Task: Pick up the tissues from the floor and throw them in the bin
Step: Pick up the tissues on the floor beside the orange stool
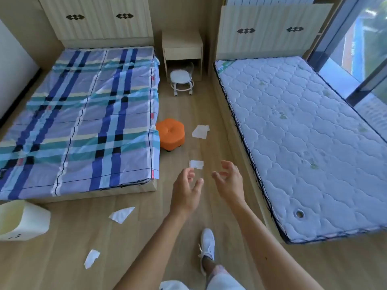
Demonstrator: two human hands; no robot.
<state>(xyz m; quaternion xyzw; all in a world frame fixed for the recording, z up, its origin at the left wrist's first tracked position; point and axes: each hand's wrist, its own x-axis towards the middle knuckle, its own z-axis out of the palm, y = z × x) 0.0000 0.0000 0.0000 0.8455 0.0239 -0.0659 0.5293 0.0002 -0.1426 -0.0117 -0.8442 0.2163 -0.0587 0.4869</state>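
Above the wooden floor between two beds: left hand and right hand both stretched forward with fingers spread apart and loosely curled, holding nothing, the left fingertips just short of the nearest tissue. Four white tissues on the floor in all: that small one by the hands, a larger one beside the orange stool, a triangular one and a crumpled one near the pale bin at lower left. No readable writing or brand anywhere; one white shoe below.
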